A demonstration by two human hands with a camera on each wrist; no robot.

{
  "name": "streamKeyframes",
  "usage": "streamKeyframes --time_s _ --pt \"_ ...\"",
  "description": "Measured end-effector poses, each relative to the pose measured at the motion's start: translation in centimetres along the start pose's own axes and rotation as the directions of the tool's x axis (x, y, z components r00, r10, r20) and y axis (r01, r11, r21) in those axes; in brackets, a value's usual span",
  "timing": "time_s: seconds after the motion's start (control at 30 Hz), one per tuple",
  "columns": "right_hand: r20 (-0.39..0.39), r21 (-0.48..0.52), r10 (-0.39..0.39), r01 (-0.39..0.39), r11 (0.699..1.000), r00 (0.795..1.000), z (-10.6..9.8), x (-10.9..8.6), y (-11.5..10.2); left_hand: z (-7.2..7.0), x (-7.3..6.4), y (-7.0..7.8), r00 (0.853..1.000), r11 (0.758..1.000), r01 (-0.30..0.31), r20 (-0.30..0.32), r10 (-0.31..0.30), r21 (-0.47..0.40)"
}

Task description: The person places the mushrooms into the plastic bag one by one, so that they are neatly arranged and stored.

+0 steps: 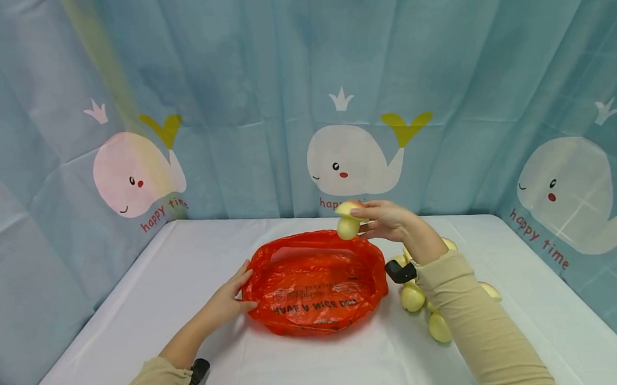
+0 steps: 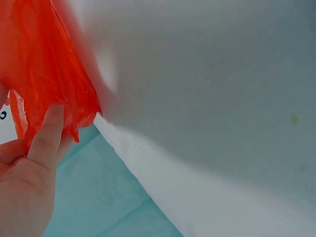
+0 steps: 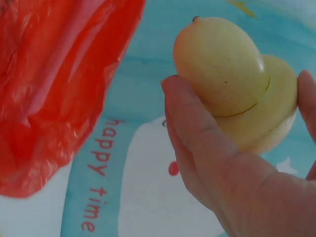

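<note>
A toy mushroom (image 1: 348,227) with a rounded pale-yellow stem and a cap tinged orange is gripped by my right hand (image 1: 385,218), above the far right rim of a red plastic bag. In the right wrist view the mushroom (image 3: 222,69) sits between thumb and fingers, stem end up. My left hand (image 1: 227,298) holds the left side of the open-mouthed red plastic bag (image 1: 315,323), thumb and fingers spread apart along its rim. One finger lies along the crinkled bag (image 2: 44,69) in the left wrist view. Printed lettering shows inside the bag.
Several more pale-yellow mushrooms (image 1: 412,297) lie in a group right of the bag, partly hidden by my right forearm. A white cloth (image 1: 196,250) covers the table. Behind it hangs a blue curtain (image 1: 244,161) printed with whales.
</note>
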State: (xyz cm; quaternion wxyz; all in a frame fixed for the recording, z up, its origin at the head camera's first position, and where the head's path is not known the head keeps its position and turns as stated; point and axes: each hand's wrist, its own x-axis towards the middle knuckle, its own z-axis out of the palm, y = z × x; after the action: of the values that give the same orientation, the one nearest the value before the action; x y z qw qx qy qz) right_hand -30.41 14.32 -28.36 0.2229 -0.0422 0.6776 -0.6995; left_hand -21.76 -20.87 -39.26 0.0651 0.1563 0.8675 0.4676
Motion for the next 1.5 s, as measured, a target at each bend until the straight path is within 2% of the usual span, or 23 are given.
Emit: streamKeyframes --time_s 0.23,0.43,0.8,0.97,1.23,1.4,1.5 --pt "0.01 0.011 0.036 -0.036 0.999 0.999 1.3 0.8 0.3 0.0 0.1 0.0 1.0 1.0 -0.007 -0.001 0.007 0.002" --pt "0.005 -0.019 0.061 -0.061 0.998 0.998 2.5 1.5 0.8 0.1 0.2 0.1 1.0 1.0 -0.002 -0.003 0.002 0.016" --pt "0.007 -0.075 0.157 -0.156 0.985 0.988 4.7 3.5 2.0 0.3 0.4 0.0 1.0 0.999 0.007 -0.003 -0.007 0.032" --pt "-0.008 -0.146 0.216 -0.215 0.966 0.976 5.7 4.2 2.7 0.3 0.3 0.2 1.0 0.999 0.021 -0.002 -0.021 0.031" --pt "-0.018 -0.28 0.25 -0.245 0.928 0.968 6.6 5.3 3.6 0.3 0.2 0.3 1.0 0.999 0.007 0.002 -0.007 0.046" --pt "-0.047 -0.373 0.259 -0.258 0.891 0.965 7.7 6.2 5.1 0.3 -0.1 0.4 1.0 0.998 0.014 0.003 -0.014 0.061" --pt "-0.071 -0.387 0.272 -0.278 0.879 0.96 8.6 6.9 6.1 0.3 0.0 0.5 1.0 0.998 0.02 0.0 -0.02 0.054"
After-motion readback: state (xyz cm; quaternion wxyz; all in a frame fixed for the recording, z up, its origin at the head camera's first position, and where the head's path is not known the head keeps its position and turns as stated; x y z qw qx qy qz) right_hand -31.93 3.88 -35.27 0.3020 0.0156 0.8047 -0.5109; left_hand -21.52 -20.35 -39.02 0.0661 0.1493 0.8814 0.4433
